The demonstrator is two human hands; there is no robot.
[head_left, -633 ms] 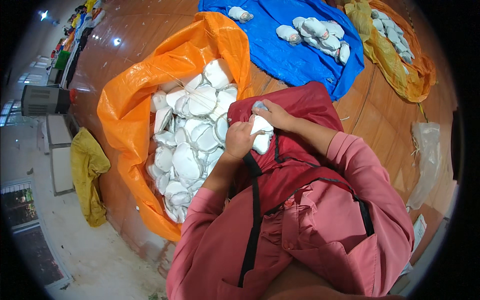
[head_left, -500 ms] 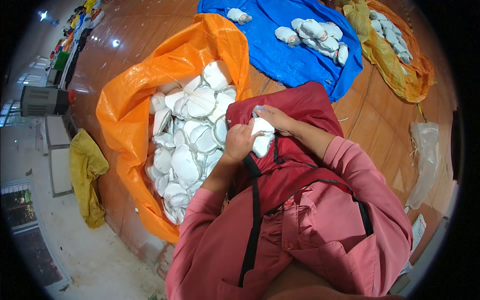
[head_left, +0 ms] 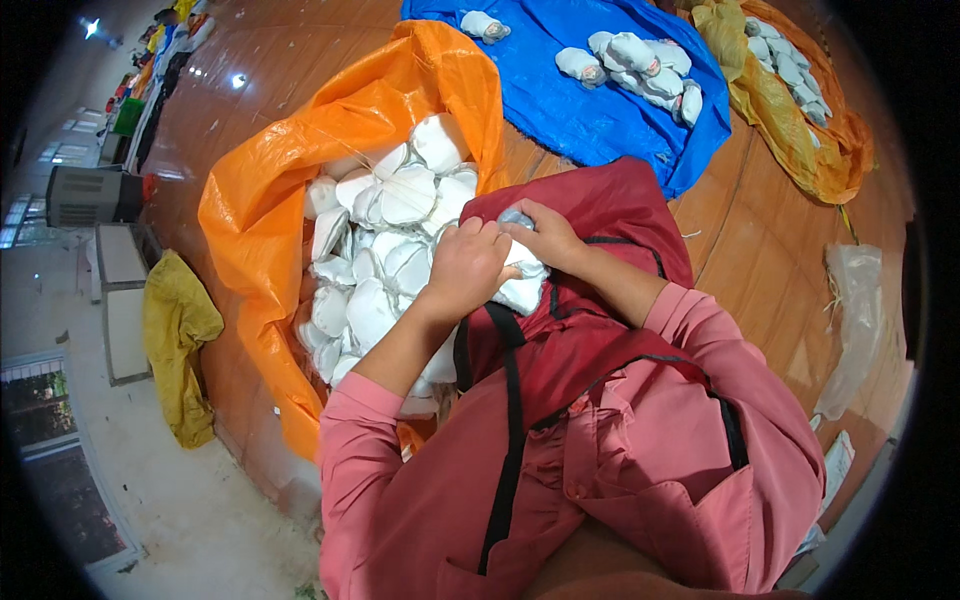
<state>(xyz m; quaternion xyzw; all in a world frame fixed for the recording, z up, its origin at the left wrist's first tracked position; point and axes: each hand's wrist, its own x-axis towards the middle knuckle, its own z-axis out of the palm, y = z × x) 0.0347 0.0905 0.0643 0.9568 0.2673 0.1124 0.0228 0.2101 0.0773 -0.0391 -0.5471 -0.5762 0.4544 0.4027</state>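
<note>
Over my lap, covered by a dark red cloth, I hold a white cloth bundle with a greyish end. My left hand is closed over its left side, fingers bent on top. My right hand grips the greyish end between thumb and fingers. Much of the bundle is hidden by my hands, so its exact kind does not show. Close by my left arm, an open orange sack holds many loose white rounded cloth pieces.
Beyond my lap, a blue sheet bears several white bundles with greyish ends. An orange-yellow sack with more bundles lies far right. A clear plastic bag lies at right, a yellow sack at left.
My left hand has turned so its back shows more and covers more of the bundle, and my left elbow has swung outward. The greyish end now shows more plainly by my right hand.
</note>
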